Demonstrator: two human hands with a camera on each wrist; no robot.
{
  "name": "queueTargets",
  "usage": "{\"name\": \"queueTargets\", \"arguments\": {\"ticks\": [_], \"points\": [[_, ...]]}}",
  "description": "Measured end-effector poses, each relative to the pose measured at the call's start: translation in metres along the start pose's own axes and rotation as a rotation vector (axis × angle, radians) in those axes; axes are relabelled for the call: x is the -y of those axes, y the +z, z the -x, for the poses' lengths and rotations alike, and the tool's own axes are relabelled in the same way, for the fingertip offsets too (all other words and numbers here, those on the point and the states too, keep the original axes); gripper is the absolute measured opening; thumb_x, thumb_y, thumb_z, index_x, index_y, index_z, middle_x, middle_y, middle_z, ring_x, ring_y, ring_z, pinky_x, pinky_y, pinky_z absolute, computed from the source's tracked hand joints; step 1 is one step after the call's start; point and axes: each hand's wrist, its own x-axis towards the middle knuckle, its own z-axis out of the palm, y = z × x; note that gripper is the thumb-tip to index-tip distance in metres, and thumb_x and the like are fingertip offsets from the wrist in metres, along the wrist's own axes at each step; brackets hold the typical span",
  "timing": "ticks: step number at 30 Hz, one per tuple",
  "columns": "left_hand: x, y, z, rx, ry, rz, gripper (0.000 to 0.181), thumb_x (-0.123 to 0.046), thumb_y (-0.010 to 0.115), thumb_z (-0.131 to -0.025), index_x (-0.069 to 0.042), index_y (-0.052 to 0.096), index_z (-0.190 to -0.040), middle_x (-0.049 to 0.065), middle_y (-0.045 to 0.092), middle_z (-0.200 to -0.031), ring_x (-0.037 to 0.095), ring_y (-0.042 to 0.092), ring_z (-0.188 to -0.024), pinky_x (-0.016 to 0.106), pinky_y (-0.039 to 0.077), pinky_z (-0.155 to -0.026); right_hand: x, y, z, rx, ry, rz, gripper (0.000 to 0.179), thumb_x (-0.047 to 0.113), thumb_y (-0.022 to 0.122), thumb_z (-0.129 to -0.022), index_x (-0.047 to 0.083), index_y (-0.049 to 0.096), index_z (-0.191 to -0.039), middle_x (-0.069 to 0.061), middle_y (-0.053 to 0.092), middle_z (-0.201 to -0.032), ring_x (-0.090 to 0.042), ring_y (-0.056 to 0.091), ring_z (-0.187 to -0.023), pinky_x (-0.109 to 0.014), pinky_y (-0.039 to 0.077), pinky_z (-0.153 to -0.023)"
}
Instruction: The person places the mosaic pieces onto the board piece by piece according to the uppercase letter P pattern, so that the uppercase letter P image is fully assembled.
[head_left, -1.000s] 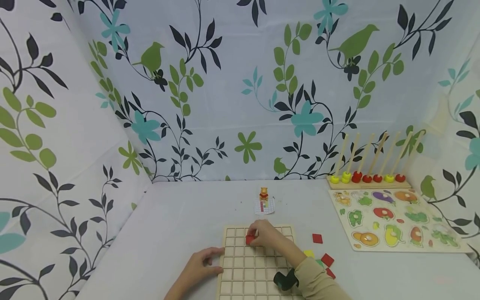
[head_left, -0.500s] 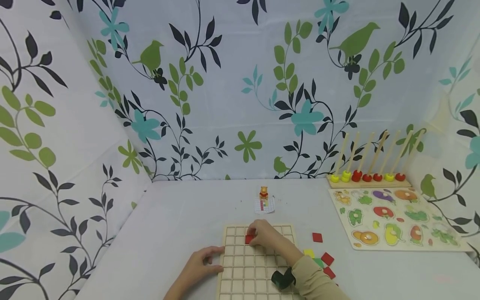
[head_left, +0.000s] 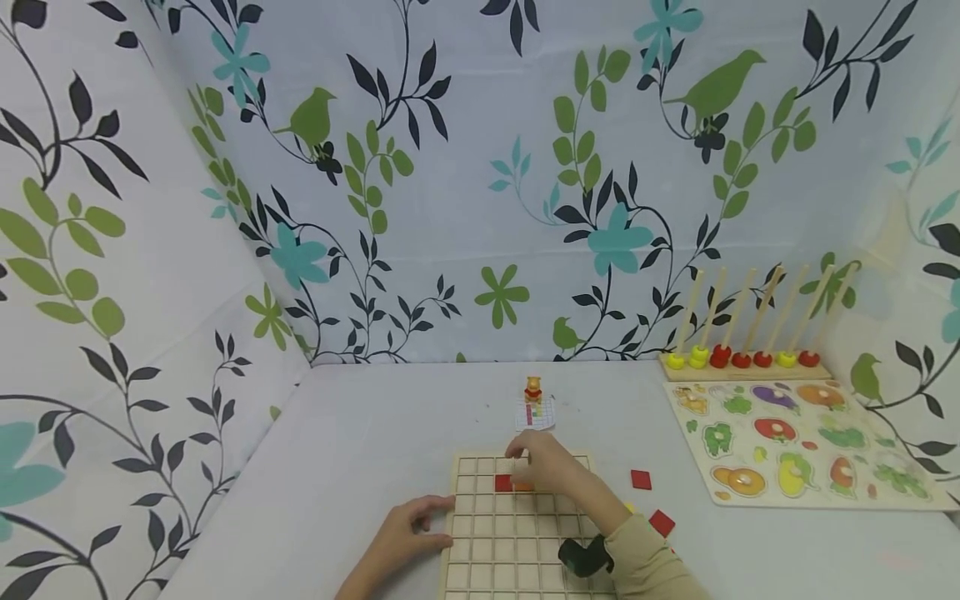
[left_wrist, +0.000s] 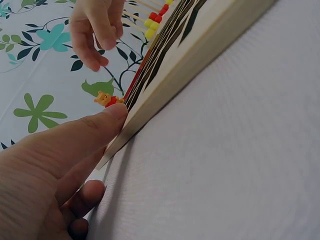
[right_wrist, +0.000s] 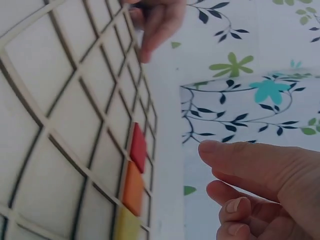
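Note:
A wooden grid board (head_left: 482, 550) lies on the white table. A red square tile (head_left: 503, 483) sits in one of its cells, with an orange tile (right_wrist: 133, 189) and a yellow tile (right_wrist: 127, 224) in line beside it in the right wrist view. My right hand (head_left: 551, 461) hovers just above these tiles, holding nothing, its thumb and index finger apart. At the board's left edge my left hand (head_left: 408, 533) touches the side with thumb and fingers; its thumb (left_wrist: 107, 120) rests against the edge in the left wrist view.
Loose red tiles (head_left: 641, 479) lie right of the board. Behind it stands a small bear figure (head_left: 533, 389) on a patterned paper card (head_left: 542, 414). At right are a vegetable puzzle board (head_left: 813, 446) and a peg rack with beads (head_left: 742, 362). A dark band (head_left: 583, 557) sits at my right wrist.
My right hand has let go of the red tile and lifted slightly; the tile stays in its cell. The left hand keeps its place at the board's edge. The head view shifts slightly.

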Motion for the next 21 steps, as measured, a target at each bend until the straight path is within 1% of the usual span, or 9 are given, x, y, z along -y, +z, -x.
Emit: {"name": "queueTargets", "arguments": {"ticks": [1, 2, 3, 4, 8, 11, 15, 18, 21], "points": [[0.001, 0.001, 0.0, -0.001, 0.0, -0.003, 0.049, -0.034, 0.075, -0.067, -0.014, 0.062, -0.111, -0.008, 0.061, -0.091, 0.009, 0.045, -0.068, 0.024, 0.037, -0.063, 0.002, -0.007, 0.003, -0.018, 0.002, 0.004, 0.023, 0.008, 0.072, -0.075, 0.0, 0.062, -0.094, -0.006, 0.056, -0.087, -0.017, 0.047, -0.068, -0.029, 0.042, -0.059], [0.002, 0.001, 0.0, -0.003, 0.001, -0.005, 0.05, -0.035, 0.075, -0.067, -0.015, 0.063, -0.11, -0.008, 0.06, -0.091, 0.009, 0.045, -0.068, 0.024, 0.037, -0.063, 0.012, -0.018, 0.006, -0.031, 0.036, 0.007, 0.023, 0.004, 0.071, -0.074, -0.002, 0.062, -0.094, -0.008, 0.056, -0.087, -0.018, 0.047, -0.068, -0.029, 0.042, -0.059], [0.002, 0.001, 0.0, -0.005, 0.0, -0.009, 0.05, -0.036, 0.075, -0.067, -0.015, 0.063, -0.11, -0.008, 0.061, -0.092, 0.009, 0.045, -0.068, 0.024, 0.037, -0.063, 0.014, -0.026, 0.009, -0.054, 0.048, 0.016, 0.024, 0.004, 0.071, -0.074, -0.001, 0.062, -0.095, -0.007, 0.056, -0.088, -0.017, 0.046, -0.068, -0.029, 0.042, -0.058], [0.002, 0.001, 0.0, -0.007, -0.001, -0.011, 0.05, -0.036, 0.075, -0.067, -0.015, 0.063, -0.11, -0.008, 0.061, -0.092, 0.009, 0.045, -0.068, 0.024, 0.037, -0.063, 0.015, -0.035, 0.012, -0.082, 0.057, 0.029, 0.024, 0.004, 0.071, -0.074, 0.0, 0.062, -0.095, -0.005, 0.057, -0.089, -0.015, 0.045, -0.067, -0.027, 0.041, -0.058], [0.0, 0.0, 0.001, -0.007, -0.005, -0.006, 0.049, -0.032, 0.076, -0.068, -0.013, 0.062, -0.11, -0.005, 0.062, -0.103, 0.01, 0.045, -0.068, 0.024, 0.037, -0.063, 0.016, -0.068, 0.029, -0.206, 0.102, 0.077, 0.025, 0.006, 0.073, -0.073, 0.004, 0.064, -0.096, 0.001, 0.057, -0.088, -0.011, 0.042, -0.064, -0.024, 0.039, -0.055], [-0.017, -0.003, 0.004, 0.001, -0.01, 0.003, 0.046, -0.024, 0.076, -0.07, -0.007, 0.062, -0.11, 0.003, 0.062, -0.107, 0.013, 0.046, -0.068, 0.024, 0.037, -0.063, 0.011, -0.085, 0.043, -0.273, 0.138, 0.093, 0.026, 0.005, 0.073, -0.073, 0.005, 0.064, -0.097, 0.001, 0.057, -0.087, -0.012, 0.042, -0.063, -0.024, 0.038, -0.053], [-0.041, -0.006, 0.008, 0.005, -0.001, 0.019, 0.044, -0.017, 0.075, -0.071, -0.002, 0.061, -0.109, 0.01, 0.061, -0.11, 0.018, 0.046, -0.069, 0.024, 0.037, -0.063, 0.002, -0.1, 0.062, -0.297, 0.128, 0.141, 0.025, 0.005, 0.073, -0.073, 0.006, 0.064, -0.096, 0.003, 0.056, -0.084, -0.011, 0.041, -0.062, -0.024, 0.037, -0.053], [-0.044, -0.005, 0.008, -0.003, 0.011, 0.02, 0.043, -0.017, 0.075, -0.07, -0.001, 0.061, -0.109, 0.011, 0.061, -0.109, 0.017, 0.046, -0.068, 0.024, 0.037, -0.063, -0.006, -0.104, 0.074, -0.294, 0.108, 0.177, 0.024, 0.005, 0.073, -0.072, 0.007, 0.064, -0.095, 0.005, 0.054, -0.082, -0.009, 0.039, -0.061, -0.023, 0.036, -0.053], [-0.043, -0.005, 0.008, -0.006, 0.011, 0.014, 0.044, -0.017, 0.075, -0.07, -0.002, 0.061, -0.109, 0.01, 0.061, -0.108, 0.017, 0.046, -0.068, 0.024, 0.037, -0.063, -0.015, -0.104, 0.086, -0.296, 0.122, 0.195, 0.024, 0.005, 0.074, -0.071, 0.007, 0.064, -0.093, 0.006, 0.054, -0.081, -0.007, 0.039, -0.06, -0.023, 0.037, -0.052]]}}
